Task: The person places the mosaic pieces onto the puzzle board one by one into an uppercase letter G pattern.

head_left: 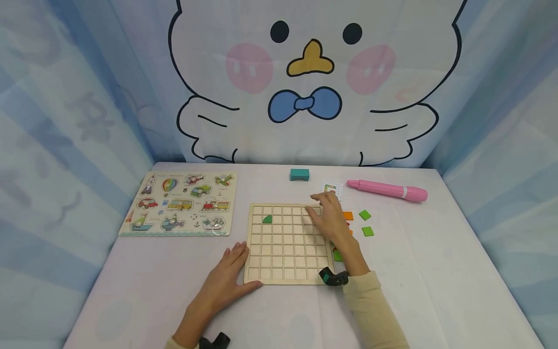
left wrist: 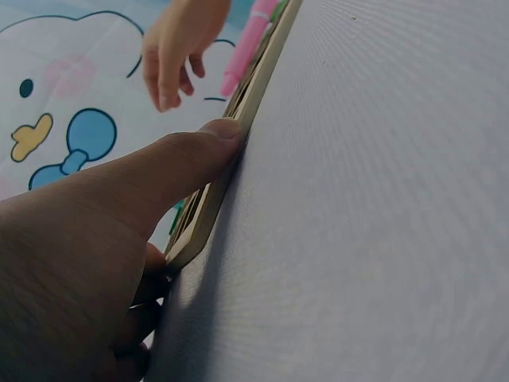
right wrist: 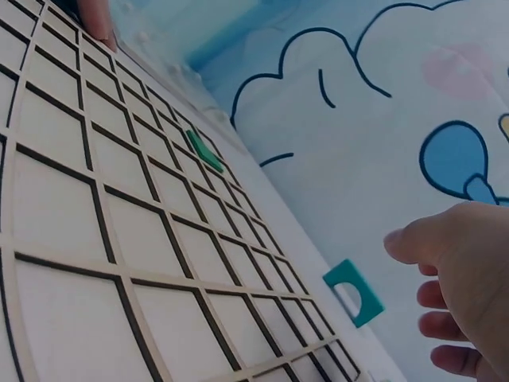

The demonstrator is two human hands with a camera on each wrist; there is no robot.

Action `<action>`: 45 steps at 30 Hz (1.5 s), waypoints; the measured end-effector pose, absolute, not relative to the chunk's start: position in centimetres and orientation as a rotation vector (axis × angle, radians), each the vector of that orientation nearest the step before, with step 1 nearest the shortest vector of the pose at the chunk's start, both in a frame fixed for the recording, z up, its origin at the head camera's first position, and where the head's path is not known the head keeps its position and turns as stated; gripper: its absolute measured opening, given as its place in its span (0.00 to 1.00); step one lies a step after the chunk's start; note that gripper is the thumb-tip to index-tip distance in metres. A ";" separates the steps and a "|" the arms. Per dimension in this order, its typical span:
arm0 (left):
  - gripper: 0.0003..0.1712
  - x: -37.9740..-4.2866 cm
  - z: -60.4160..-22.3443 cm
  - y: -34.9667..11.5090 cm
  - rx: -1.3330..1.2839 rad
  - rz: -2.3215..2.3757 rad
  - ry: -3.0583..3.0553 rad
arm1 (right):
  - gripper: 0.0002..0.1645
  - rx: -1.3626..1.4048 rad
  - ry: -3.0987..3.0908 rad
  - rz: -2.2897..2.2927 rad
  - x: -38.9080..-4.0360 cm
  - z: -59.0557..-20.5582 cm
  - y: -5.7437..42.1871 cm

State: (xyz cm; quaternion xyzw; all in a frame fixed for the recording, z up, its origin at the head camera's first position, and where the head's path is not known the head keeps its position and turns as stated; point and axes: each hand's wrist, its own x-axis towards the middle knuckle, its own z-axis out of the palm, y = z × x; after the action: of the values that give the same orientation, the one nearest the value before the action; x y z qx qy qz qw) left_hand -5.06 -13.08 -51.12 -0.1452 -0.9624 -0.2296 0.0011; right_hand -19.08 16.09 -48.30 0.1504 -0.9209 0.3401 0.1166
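Pale wood makes the grid board (head_left: 277,249), which is nearly square and so has no clear long axis. At its near left corner, the left hand (head_left: 226,278) touches the edges, thumb and fingers spread wide. The right hand (head_left: 333,220) is above the far right part, its fingers loosely bent, nothing visible in them. From this hand, the green quarter-round tile (head_left: 268,219) lies leftward in a cell; the orange tile (head_left: 348,215) lies just rightward, much nearer to it than to the left hand.
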 end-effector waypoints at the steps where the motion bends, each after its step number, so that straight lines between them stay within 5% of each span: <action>1: 0.56 -5.0 -51.1 -13.1 -0.453 -0.722 -3.023 | 0.23 0.423 -2.702 1.006 -19.1 -48.2 16.4; 45: 0.54 -5.0 -51.3 -13.1 -0.460 -0.693 -3.010 | 0.32 -0.334 -2.820 1.036 -19.3 -49.5 27.6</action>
State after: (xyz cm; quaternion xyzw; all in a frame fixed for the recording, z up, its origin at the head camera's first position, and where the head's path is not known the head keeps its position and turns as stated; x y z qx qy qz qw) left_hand -5.02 -13.10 -51.28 -0.1473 -0.9639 -0.2218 0.0093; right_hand -19.35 27.55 -49.49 -0.1104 -0.9312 0.3422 0.0591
